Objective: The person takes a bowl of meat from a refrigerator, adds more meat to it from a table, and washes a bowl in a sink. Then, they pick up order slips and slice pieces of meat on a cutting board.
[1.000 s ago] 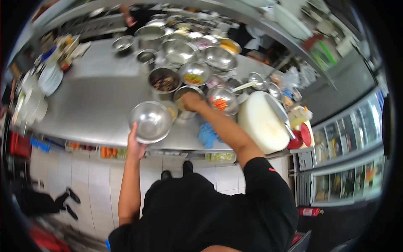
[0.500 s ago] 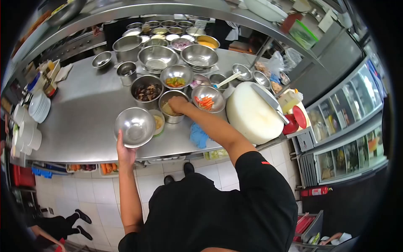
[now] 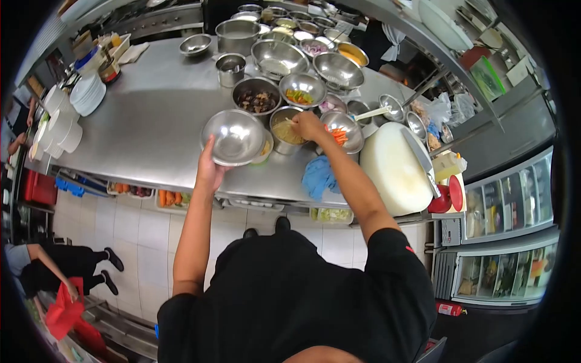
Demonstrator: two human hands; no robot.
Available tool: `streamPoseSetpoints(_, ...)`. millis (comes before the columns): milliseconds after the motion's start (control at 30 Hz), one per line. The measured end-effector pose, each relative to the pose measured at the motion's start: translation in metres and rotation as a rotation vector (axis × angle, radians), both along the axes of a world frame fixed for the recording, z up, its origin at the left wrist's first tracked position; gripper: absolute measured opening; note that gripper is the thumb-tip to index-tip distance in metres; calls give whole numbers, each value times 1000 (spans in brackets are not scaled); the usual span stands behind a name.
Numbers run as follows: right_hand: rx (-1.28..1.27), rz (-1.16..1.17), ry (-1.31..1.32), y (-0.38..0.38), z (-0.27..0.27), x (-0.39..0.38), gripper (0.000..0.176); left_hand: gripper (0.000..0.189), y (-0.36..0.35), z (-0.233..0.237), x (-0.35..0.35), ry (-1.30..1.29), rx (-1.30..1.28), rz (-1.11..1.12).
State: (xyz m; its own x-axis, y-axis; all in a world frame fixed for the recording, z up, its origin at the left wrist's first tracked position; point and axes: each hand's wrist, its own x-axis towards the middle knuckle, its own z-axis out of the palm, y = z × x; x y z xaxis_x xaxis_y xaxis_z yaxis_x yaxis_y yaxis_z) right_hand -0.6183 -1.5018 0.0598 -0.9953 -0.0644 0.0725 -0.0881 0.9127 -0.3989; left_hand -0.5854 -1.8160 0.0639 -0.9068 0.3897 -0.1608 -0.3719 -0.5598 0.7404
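My left hand (image 3: 210,169) grips a steel mixing bowl (image 3: 233,138) by its near rim, thumb over the edge; the bowl looks empty and is held above the counter. Over a steel pot (image 3: 289,147) is my right hand (image 3: 308,126), its fingers pinched together at pale strands of food (image 3: 283,129). Behind that pot stands a larger pot of dark brown pieces (image 3: 256,103). A bowl of mixed green, yellow and red strips (image 3: 299,97) is beyond my right hand. Orange-red strips (image 3: 337,134) lie in another bowl, partly behind my right wrist.
A crumpled blue cloth (image 3: 319,177) lies near the counter's front edge. To the right, a knife (image 3: 417,151) rests on a thick white cutting block (image 3: 393,172). Stacked white dishes (image 3: 88,94) stand at left. An overhead shelf crosses the top. Another person (image 3: 51,266) is at lower left.
The view has shifted, so the counter appears further right. My right hand has risen from inside the pot to near its rim. My left hand still holds the bowl.
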Motion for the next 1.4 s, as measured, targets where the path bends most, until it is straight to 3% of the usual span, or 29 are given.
streamPoseSetpoints(233,-20,-10,82,2,3,-3,18,65,13,12,0,50,-42,-77)
streamPoseSetpoints(367,45,20,-70,2,12,1,20,58,16,5,-5,12,13,-51)
streamPoseSetpoints(467,136,23,48,3,14,-6,20,58,17,-1,-11,11,8,-40)
streamPoseSetpoints(533,-109,-44,123,-12,58,13,20,59,16,-1,-11,21,13,-27)
streamPoseSetpoints(633,-437,36,-50,-41,107,26,21,61,14,5,-10,32,-15,-64)
streamPoseSetpoints(667,-442,33,-54,-53,106,24,21,61,15,5,-10,27,-20,-65)
streamPoseSetpoints(733,-335,321,17,-75,102,20,18,62,18,5,-9,70,-75,-78)
streamPoseSetpoints(767,-334,317,14,-88,99,19,18,62,21,8,-6,65,-73,-80)
streamPoseSetpoints(833,-18,327,-215,-109,92,18,19,65,23,17,2,-14,-89,-17)
streamPoseSetpoints(867,-15,332,-218,-110,85,17,19,65,23,20,5,-17,-87,-12)
streamPoseSetpoints(933,-127,396,-56,-111,69,13,15,64,19,23,9,-4,-42,-3)
streamPoseSetpoints(1067,-354,222,-275,-121,101,23,16,62,14,11,7,38,12,0)
streamPoseSetpoints(1200,-157,316,-143,-126,85,20,20,61,15,11,10,16,14,9)
streamPoseSetpoints(1267,-186,338,-155,-120,90,17,20,61,15,11,8,17,25,16)
streamPoseSetpoints(1333,-409,253,-190,-113,99,19,22,60,14,8,10,20,55,2)
streamPoseSetpoints(1400,-415,228,-188,-110,108,24,22,58,14,4,9,21,62,-1)
